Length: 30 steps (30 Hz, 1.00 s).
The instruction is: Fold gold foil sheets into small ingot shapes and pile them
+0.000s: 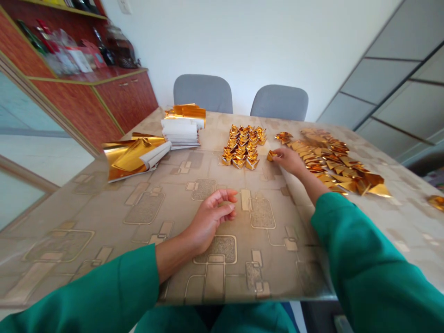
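Observation:
My right hand [290, 160] reaches out over the table and pinches a small folded gold-foil paper ingot [270, 156]. Just left of it stand several finished gold paper ingots [243, 145], packed together in rows. A large heap of flat folded gold-foil pieces [333, 162] spreads out to the right of that hand, with a small separate cluster of foil pieces [283, 137] behind it. Nearer to me, my left hand [213, 217] rests on the patterned tabletop [166, 249]. Its fingers are loosely curled, the thumb is apart from them, and nothing shows in it.
Stacks of gold-foil paper sheets with white backs [180, 132] lie at the back left, one curled bundle [133, 155] in front. Two grey chairs [203, 92] stand behind the table. A wooden cabinet [118, 97] is at the left. Another gold piece [436, 202] lies at the right edge.

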Each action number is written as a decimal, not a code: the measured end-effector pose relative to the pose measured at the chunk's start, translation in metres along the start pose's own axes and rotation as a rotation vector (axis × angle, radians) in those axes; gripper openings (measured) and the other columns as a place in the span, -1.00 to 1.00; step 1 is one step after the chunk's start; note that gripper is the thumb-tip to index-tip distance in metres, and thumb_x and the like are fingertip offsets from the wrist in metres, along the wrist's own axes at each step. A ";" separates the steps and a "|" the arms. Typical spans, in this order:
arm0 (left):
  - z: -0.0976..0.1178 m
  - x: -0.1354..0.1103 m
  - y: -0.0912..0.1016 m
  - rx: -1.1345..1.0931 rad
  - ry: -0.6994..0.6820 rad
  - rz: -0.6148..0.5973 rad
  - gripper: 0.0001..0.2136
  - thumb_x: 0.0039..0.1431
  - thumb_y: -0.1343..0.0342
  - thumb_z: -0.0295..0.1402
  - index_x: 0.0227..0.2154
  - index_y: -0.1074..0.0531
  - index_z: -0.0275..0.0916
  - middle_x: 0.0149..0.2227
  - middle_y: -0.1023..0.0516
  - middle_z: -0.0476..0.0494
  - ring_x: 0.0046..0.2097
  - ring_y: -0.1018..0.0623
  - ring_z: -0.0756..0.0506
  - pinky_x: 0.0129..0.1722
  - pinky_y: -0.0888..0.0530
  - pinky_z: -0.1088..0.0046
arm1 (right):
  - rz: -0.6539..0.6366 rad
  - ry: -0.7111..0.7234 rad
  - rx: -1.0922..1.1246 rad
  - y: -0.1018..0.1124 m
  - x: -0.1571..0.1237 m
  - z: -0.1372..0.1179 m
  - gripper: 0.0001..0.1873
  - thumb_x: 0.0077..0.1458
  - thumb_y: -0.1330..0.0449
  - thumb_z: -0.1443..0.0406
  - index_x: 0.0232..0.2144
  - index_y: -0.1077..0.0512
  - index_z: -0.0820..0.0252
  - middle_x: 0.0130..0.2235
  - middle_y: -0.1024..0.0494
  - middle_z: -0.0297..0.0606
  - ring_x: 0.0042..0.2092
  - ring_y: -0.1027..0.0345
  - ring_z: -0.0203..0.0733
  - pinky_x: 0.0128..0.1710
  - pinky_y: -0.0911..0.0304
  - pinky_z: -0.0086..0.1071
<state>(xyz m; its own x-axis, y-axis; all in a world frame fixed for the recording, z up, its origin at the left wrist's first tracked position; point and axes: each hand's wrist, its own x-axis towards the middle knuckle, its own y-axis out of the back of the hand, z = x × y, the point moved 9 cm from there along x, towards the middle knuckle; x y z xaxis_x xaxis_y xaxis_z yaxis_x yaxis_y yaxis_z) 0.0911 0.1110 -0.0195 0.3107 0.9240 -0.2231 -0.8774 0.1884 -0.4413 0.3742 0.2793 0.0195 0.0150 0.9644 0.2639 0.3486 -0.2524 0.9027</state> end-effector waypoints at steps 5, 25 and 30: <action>0.000 0.000 0.003 -0.009 0.023 0.008 -0.77 -0.02 -0.28 -0.46 -0.23 -0.50 -0.23 -0.27 -0.46 -0.02 -0.40 -0.44 0.07 -0.36 -0.36 0.51 | 0.017 -0.002 -0.046 -0.017 0.042 -0.003 -0.69 0.04 -0.21 0.31 -0.15 -0.52 0.30 -0.21 -0.62 -0.07 -0.26 -0.42 -0.10 -0.23 -0.27 -0.31; 0.000 0.005 0.009 -0.027 0.034 0.022 -0.82 0.02 -0.24 -0.45 -0.26 -0.52 -0.24 -0.27 -0.49 -0.06 -0.39 -0.43 0.06 -0.33 -0.36 0.49 | 0.169 0.110 -0.029 -0.017 0.065 -0.011 -0.68 0.01 -0.23 0.32 -0.13 -0.50 0.25 -0.11 -0.49 -0.03 -0.24 -0.36 -0.07 -0.09 -0.25 -0.22; 0.017 0.015 0.017 0.130 -0.089 0.034 -0.88 0.08 -0.22 -0.37 -0.31 -0.53 -0.27 -0.35 -0.51 -0.06 -0.40 -0.43 0.05 -0.35 -0.34 0.51 | 0.136 0.029 0.042 -0.002 0.031 -0.007 -0.81 0.04 -0.16 0.30 -0.30 -0.54 0.22 -0.25 -0.58 -0.07 -0.29 -0.41 -0.05 -0.18 -0.28 -0.20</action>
<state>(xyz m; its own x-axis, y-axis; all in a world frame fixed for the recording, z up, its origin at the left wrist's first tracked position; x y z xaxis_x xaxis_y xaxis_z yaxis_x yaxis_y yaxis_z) 0.0744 0.1335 -0.0153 0.2512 0.9553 -0.1558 -0.9286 0.1924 -0.3173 0.3677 0.3096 0.0284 0.0377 0.9186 0.3934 0.3842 -0.3767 0.8429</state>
